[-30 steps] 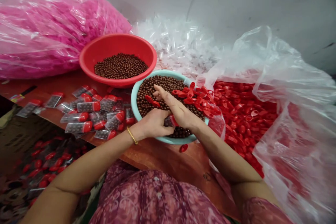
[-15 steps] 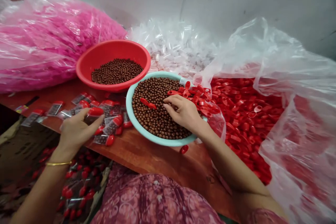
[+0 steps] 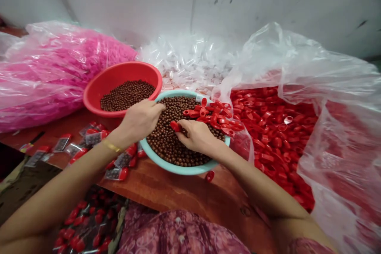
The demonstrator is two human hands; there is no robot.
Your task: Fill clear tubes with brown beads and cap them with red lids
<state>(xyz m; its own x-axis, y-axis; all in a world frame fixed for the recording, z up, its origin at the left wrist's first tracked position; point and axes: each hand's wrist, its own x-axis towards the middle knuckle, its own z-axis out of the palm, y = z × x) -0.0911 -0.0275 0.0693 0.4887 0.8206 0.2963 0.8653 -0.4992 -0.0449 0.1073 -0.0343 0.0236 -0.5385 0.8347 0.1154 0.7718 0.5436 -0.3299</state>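
My right hand point(image 3: 198, 137) is over the light blue basin point(image 3: 163, 165) of brown beads point(image 3: 169, 145), its thumb and fingers closed on a red plastic cap point(image 3: 175, 126). My left hand point(image 3: 143, 118) reaches across the basin's left rim, with its fingertips bent down at the beads. Its fingers look drawn together, and whatever they hold is hidden behind the hand. Loose red caps point(image 3: 218, 115) lie in a heap on the basin's right side. To the left, below my left forearm, several clear bead-filled containers with red caps point(image 3: 117, 174) lie on the table.
A red basin point(image 3: 92, 105) of brown beads stands behind my left hand. Clear plastic pieces point(image 3: 193, 61) are piled at the back. A bag of pink pieces point(image 3: 59, 71) is at left; an open bag of red caps point(image 3: 274, 127) is at right. Capped containers point(image 3: 80, 222) fill a box below.
My left hand has moved from the capped containers, up and right to the blue basin. My right hand has taken hold of a red cap that lay on the beads. The view has tilted up slightly.
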